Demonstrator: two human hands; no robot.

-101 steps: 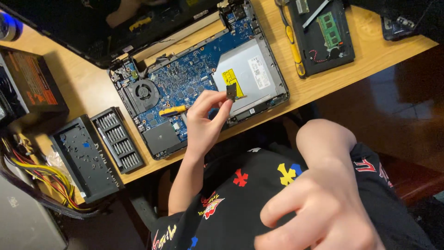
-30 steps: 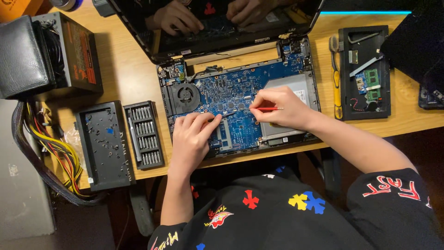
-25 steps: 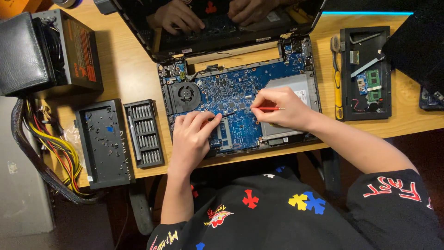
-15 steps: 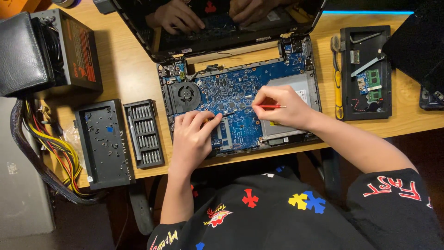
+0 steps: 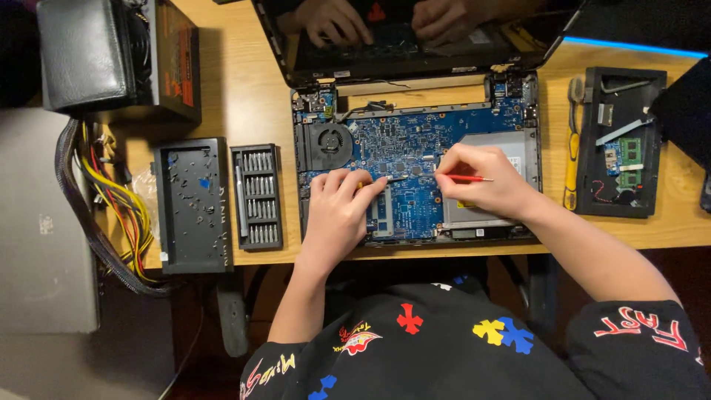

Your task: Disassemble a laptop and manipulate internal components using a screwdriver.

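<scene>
An opened laptop lies on the wooden desk with its blue circuit board [image 5: 404, 148] and round fan [image 5: 331, 141] bare. My left hand [image 5: 339, 215] rests flat on the board's lower left part, fingers pointing toward the middle. My right hand [image 5: 481, 181] pinches a thin red-handled screwdriver [image 5: 468, 178], its shaft lying level and its tip pointing left at the board's middle. The hand covers part of the silver drive [image 5: 503, 152].
A screwdriver bit set [image 5: 257, 195] and its black lid [image 5: 192, 204] lie left of the laptop. A power supply [image 5: 118, 59] with coloured cables [image 5: 118, 215] sits far left. A black tray [image 5: 618, 141] with parts and a yellow tool [image 5: 572, 167] stand right. The dark screen [image 5: 415, 33] mirrors two hands.
In 3.4 seconds my right hand came up from my lap with the screwdriver, and my left hand dropped onto the board. Over the last second both hands barely shift.
</scene>
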